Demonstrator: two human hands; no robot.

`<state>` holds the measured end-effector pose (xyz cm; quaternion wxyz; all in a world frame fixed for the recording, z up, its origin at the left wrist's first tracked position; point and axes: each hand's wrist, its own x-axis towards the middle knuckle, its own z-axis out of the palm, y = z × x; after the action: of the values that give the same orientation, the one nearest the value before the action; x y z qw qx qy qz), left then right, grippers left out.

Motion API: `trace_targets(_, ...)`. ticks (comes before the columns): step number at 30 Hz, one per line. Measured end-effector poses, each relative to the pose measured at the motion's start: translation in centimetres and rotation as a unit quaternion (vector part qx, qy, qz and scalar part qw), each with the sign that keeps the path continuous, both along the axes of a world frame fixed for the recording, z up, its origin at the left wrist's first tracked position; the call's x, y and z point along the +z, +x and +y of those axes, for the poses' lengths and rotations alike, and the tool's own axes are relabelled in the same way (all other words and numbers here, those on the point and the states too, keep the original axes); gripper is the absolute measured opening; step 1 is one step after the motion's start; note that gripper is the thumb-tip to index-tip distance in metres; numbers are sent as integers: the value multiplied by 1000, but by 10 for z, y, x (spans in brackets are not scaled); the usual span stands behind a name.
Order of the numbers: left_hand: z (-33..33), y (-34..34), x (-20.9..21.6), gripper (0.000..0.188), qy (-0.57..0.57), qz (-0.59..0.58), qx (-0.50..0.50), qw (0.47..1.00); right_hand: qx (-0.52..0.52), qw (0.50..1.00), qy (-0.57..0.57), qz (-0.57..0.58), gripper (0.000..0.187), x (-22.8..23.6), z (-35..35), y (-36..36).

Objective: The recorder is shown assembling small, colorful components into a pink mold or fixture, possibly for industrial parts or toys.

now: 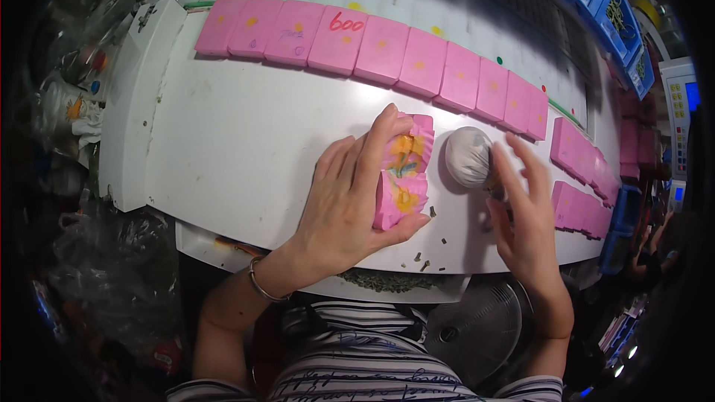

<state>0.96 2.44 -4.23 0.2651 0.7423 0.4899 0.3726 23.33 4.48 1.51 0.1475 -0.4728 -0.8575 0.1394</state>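
Note:
My left hand (339, 201) is closed round a pink paper packet (406, 171) patterned with yellow-orange flowers. Its thumb presses the near end and the fingers wrap the far end; folds and creases show in the paper. Just to the right stands a round, pale cloth-like bundle (468, 158) with gathered creases. At that bundle's right side is my right hand (527, 212), fingers apart and curved, slightly blurred. Whether its fingertips touch the bundle I cannot tell. Small dark leaf bits (421, 260) lie on the white tabletop (231, 134) near both hands.
A long row of pink wrapped blocks (380, 48) curves along the table's far side, with shorter rows (577, 212) at the right. Green dried leaves (391, 281) fill part of a drawer at the front edge. Blue trays (596, 7) and a white device (678, 93) stand right.

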Motion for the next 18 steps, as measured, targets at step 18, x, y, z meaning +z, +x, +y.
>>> trace_targets(18, 6, -3, -5, 109, -33, -110, -21, 993, 87, 963, 250, -45, 48, 6, 14, -43)
